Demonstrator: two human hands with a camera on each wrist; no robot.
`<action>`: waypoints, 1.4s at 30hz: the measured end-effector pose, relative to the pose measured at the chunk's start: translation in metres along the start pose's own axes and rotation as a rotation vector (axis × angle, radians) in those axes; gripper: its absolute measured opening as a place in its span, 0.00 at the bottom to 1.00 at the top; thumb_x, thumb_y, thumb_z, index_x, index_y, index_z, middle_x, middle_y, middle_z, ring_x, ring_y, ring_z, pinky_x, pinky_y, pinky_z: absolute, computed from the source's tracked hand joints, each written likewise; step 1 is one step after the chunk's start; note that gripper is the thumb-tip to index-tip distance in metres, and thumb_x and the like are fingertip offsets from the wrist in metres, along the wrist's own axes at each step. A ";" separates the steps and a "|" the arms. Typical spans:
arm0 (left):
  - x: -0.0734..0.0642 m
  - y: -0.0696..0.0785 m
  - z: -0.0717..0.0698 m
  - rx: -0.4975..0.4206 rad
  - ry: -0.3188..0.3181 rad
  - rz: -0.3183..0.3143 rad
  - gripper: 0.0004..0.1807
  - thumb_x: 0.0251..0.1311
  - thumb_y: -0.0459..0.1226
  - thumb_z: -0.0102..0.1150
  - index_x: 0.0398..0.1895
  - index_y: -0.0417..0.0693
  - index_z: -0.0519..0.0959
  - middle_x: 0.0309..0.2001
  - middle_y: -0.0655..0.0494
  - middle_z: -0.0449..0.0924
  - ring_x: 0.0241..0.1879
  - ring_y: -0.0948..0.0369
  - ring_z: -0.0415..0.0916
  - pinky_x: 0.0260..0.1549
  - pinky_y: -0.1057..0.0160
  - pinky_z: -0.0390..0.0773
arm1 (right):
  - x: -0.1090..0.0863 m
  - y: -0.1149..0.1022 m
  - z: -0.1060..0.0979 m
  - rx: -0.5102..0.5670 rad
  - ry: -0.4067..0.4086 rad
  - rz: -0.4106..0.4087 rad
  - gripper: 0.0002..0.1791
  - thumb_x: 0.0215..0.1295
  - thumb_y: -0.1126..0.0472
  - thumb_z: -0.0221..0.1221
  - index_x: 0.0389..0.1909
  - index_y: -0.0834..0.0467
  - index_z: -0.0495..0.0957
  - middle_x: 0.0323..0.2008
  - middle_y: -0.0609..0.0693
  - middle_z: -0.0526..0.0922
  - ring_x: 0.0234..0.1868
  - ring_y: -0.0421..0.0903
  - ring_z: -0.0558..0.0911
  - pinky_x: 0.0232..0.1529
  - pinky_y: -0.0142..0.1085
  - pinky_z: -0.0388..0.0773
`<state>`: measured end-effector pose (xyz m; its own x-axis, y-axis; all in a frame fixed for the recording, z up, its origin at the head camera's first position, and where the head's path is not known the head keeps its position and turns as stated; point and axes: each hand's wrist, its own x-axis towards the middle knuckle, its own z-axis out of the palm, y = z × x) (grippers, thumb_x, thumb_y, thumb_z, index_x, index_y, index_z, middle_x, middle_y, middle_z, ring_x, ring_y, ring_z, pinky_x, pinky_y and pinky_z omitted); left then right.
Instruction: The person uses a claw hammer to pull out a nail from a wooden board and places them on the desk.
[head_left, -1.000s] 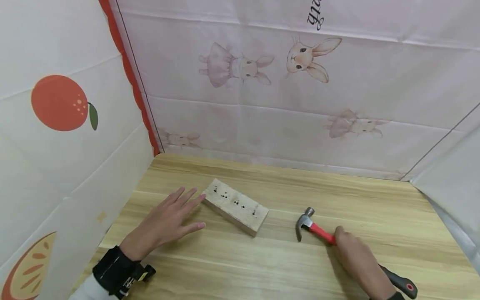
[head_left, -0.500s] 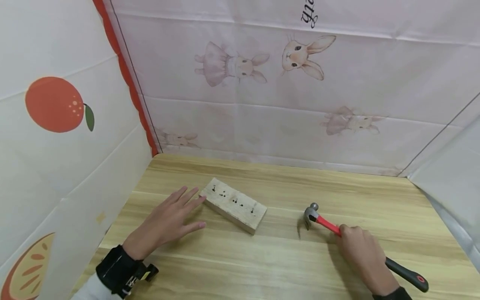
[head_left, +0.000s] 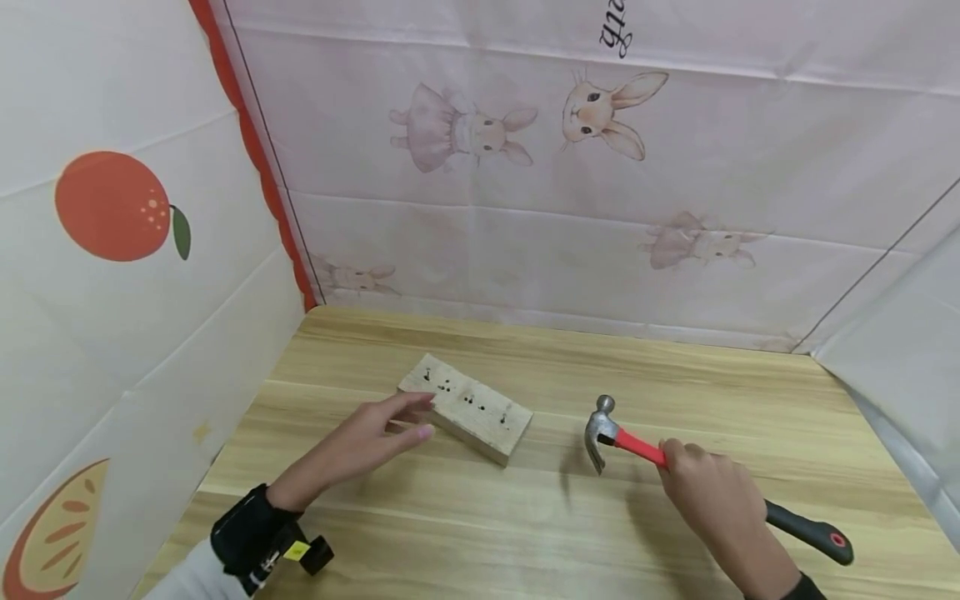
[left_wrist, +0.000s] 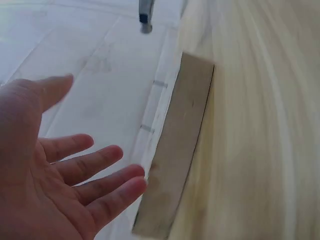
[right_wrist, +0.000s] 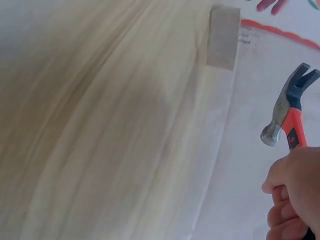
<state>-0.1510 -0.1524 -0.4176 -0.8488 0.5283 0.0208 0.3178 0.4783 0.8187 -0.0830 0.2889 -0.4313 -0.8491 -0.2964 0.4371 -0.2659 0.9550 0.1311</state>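
Note:
A claw hammer [head_left: 637, 447] with a red and black handle is gripped in my right hand [head_left: 708, 492]. Its steel head hangs over the table, its shadow lying apart on the wood. In the right wrist view, the fingers curl round the red part of the handle. A pale wooden block [head_left: 480, 425] lies slantwise at the middle of the table, with several dark holes along its top. Two nails [left_wrist: 160, 83] stick up from it in the left wrist view. My left hand [head_left: 367, 437] hovers at the block's near left side, fingers extended and holding nothing.
The wood-grain table [head_left: 525, 525] reaches back to a pink sheet [head_left: 480, 242] printed with rabbits. A white sheet with fruit prints [head_left: 112, 206] walls the left side, and a pale sheet [head_left: 900, 358] closes the right.
My left hand has turned and lifted, its fingertips moving right over the block's edge. My right hand has raised the hammer off the table and then swung it slightly left.

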 end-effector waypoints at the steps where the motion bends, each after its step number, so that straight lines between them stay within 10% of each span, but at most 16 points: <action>1: 0.001 0.001 0.002 -0.047 -0.024 -0.016 0.30 0.64 0.57 0.52 0.67 0.61 0.64 0.61 0.54 0.71 0.55 0.60 0.71 0.51 0.56 0.74 | 0.001 -0.002 -0.002 0.002 0.009 -0.008 0.10 0.53 0.62 0.65 0.24 0.64 0.76 0.10 0.43 0.56 0.08 0.37 0.52 0.05 0.29 0.49; 13: 0.011 0.014 0.031 -0.496 -0.217 -0.108 0.30 0.69 0.49 0.49 0.68 0.43 0.62 0.60 0.40 0.72 0.51 0.48 0.75 0.49 0.53 0.76 | 0.008 -0.033 -0.022 -0.001 0.094 -0.149 0.11 0.47 0.61 0.68 0.27 0.64 0.79 0.10 0.44 0.61 0.10 0.36 0.52 0.06 0.27 0.48; 31: 0.022 0.042 0.075 -0.797 -0.338 -0.095 0.23 0.69 0.45 0.51 0.58 0.37 0.72 0.49 0.41 0.80 0.45 0.45 0.79 0.43 0.49 0.78 | 0.012 -0.069 -0.023 0.034 0.127 -0.268 0.20 0.67 0.56 0.40 0.27 0.62 0.77 0.11 0.46 0.63 0.11 0.37 0.55 0.07 0.26 0.49; 38: 0.024 0.045 0.086 -0.785 -0.327 -0.107 0.22 0.64 0.42 0.57 0.55 0.35 0.74 0.44 0.37 0.81 0.40 0.46 0.81 0.39 0.52 0.80 | 0.012 -0.077 -0.019 0.021 0.097 -0.293 0.08 0.51 0.62 0.66 0.28 0.61 0.78 0.12 0.47 0.66 0.11 0.38 0.58 0.08 0.26 0.53; 42: 0.024 0.045 0.091 -0.794 -0.340 -0.086 0.18 0.63 0.40 0.58 0.49 0.36 0.77 0.41 0.34 0.81 0.36 0.45 0.81 0.36 0.50 0.80 | 0.013 -0.081 -0.016 0.025 0.107 -0.298 0.08 0.61 0.60 0.57 0.28 0.61 0.78 0.12 0.46 0.65 0.12 0.38 0.58 0.07 0.26 0.53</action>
<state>-0.1185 -0.0548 -0.4328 -0.6434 0.7547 -0.1281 -0.2381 -0.0383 0.9705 -0.0647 0.2076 -0.4217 -0.6795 -0.5601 0.4739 -0.5086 0.8251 0.2459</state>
